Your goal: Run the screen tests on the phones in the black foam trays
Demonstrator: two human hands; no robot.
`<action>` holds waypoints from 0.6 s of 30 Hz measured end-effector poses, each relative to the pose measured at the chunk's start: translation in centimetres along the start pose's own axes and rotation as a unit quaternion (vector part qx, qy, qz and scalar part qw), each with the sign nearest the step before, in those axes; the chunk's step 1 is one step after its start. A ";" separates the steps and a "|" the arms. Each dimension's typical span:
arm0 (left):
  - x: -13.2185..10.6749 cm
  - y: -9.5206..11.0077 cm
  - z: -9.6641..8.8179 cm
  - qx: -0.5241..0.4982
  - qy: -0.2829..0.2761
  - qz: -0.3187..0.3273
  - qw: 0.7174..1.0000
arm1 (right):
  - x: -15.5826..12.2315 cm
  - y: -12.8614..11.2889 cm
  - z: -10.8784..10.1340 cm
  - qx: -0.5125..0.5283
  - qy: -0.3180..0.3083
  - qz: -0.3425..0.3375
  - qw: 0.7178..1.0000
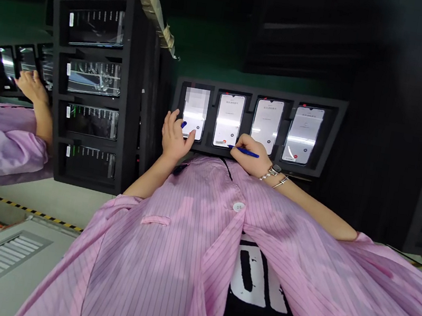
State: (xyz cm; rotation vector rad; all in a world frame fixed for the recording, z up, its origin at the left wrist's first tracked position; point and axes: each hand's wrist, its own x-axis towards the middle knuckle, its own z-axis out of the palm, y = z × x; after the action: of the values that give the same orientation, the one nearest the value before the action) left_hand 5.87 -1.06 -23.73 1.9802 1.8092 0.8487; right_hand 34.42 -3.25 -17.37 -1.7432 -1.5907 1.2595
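The left hand (pixel 174 136) rests at the lower edge of the leftmost phone (pixel 195 107) in a black four-slot rack (pixel 261 94). Its fingers (pixel 171 122) are curled and parted around a blue tip (pixel 183 124), though whether they grip it is hidden. The right hand (pixel 245 155), wearing a wristwatch (pixel 272 171), is closed on a blue pen (pixel 247 152), whose point touches the rack-side bottom corner of the second phone (pixel 228 121). Well left of the rack, a co-worker's hands (pixel 32 87) reach towards other phones (pixel 24 61).
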 end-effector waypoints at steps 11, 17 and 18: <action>0.2 -1.0 0.1 -0.131 0.045 -0.059 0.989 | 2.2 -5.2 2.5 -0.003 -0.095 -0.101 0.990; -0.4 -1.5 0.7 -0.122 0.060 -0.025 0.990 | 4.3 -6.8 6.1 -0.029 -0.136 -0.117 0.983; -0.5 -1.6 0.8 -0.122 0.058 -0.021 0.991 | 4.3 -6.8 6.3 -0.036 -0.137 -0.118 0.983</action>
State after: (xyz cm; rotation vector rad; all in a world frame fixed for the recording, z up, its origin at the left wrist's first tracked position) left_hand 5.15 -1.23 -25.42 1.7663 1.7075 1.1349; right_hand 25.18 0.88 -16.14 -1.4141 -1.9551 1.3817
